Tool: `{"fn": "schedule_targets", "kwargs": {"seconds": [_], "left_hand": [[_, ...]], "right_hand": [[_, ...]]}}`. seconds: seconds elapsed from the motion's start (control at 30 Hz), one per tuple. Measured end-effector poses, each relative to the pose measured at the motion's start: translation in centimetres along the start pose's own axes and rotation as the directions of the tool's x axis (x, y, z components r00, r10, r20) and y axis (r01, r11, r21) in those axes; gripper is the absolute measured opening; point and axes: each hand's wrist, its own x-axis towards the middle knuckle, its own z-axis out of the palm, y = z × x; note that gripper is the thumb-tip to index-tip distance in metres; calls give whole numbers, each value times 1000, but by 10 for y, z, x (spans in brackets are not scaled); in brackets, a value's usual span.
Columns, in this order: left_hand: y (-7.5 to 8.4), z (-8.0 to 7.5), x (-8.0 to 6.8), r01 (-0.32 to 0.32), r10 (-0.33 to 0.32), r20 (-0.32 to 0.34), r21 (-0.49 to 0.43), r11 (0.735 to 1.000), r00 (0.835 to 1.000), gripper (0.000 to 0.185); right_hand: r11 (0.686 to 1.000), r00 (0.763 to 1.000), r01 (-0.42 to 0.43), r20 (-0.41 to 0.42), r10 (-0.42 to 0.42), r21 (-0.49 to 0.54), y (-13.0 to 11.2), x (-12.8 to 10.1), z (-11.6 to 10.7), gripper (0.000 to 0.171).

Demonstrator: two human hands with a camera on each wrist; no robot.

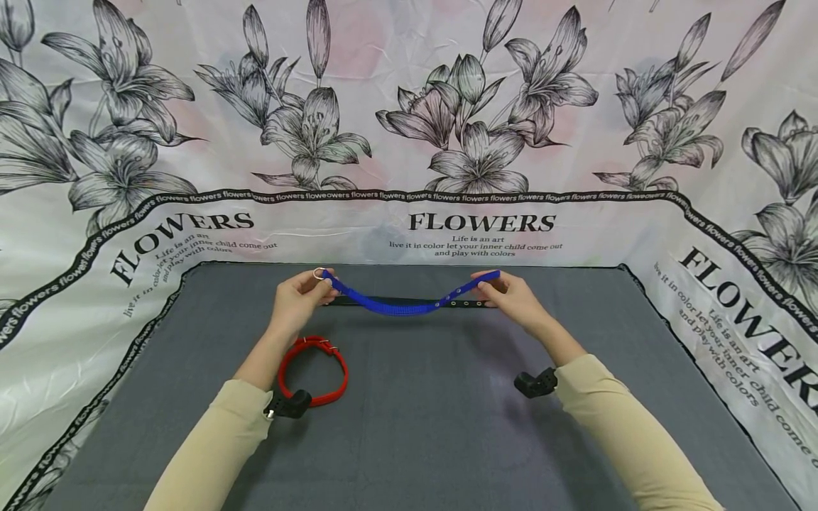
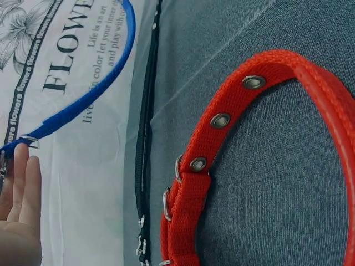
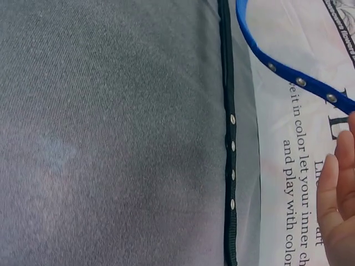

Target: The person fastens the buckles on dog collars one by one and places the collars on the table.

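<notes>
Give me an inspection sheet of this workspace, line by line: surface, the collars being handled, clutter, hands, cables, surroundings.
Surface: grey cloth mat, flat.
Job's things: blue collar held above the mat by both ends, sagging in the middle, metal ring at its left end, eyelets toward its right end. Black collar lies straight on the mat beneath it. Red collar lies buckled in a loop on the mat by the left forearm.
Clutter: nothing seen.
Hands: left hand pinches the ring end; right hand pinches the eyelet end.
Cables: nothing seen.
Surroundings: white cloth backdrop with lily prints and the word FLOWERS, behind and to both sides of the mat.
</notes>
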Motion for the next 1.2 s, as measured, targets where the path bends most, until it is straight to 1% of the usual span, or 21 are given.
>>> {"fn": "schedule_targets", "kwargs": {"seconds": [0.13, 0.2, 0.4, 0.57, 0.67, 0.77, 0.87, 1.0, 1.1, 1.2], "left_hand": [[1, 3, 0, 2, -2, -6, 8, 1000, 1000, 32], [1, 5, 1, -2, 2, 4, 9, 1000, 1000, 34], [0, 14, 2, -24, 24, 27, 15, 1000, 999, 37], [1, 23, 3, -50, 50, 34, 18, 999, 998, 37], [1, 29, 3, -57, 55, 34, 34, 998, 998, 36], [-1, 34, 4, -58, 55, 44, 63, 996, 997, 34], [-2, 38, 5, -60, 53, 76, 94, 994, 996, 33], [1, 43, 4, -53, 40, 115, 112, 992, 993, 31], [4, 45, 3, -44, 28, 140, 111, 993, 990, 28], [7, 48, 3, -39, 20, 168, 112, 993, 986, 28]], "right_hand": [[999, 999, 19, -40, -17, 34, 1, 1, 3, 40], [996, 999, 29, -42, -26, 83, 1, 2, 5, 40], [979, 997, 69, 9, -72, 190, -3, 3, 14, 39], [960, 996, 78, 27, -89, 267, -10, 3, 23, 38], [954, 995, 69, 47, -87, 293, -13, 3, 29, 38], [957, 996, 50, 60, -69, 285, -15, 4, 36, 38], [970, 997, 32, 58, -48, 240, -17, 5, 41, 40], [979, 999, 22, 19, -26, 202, -17, 6, 47, 39], [979, 1000, 14, -12, -12, 205, -18, 7, 50, 38], [978, 1000, 7, -22, -2, 209, -19, 8, 52, 37]]}}
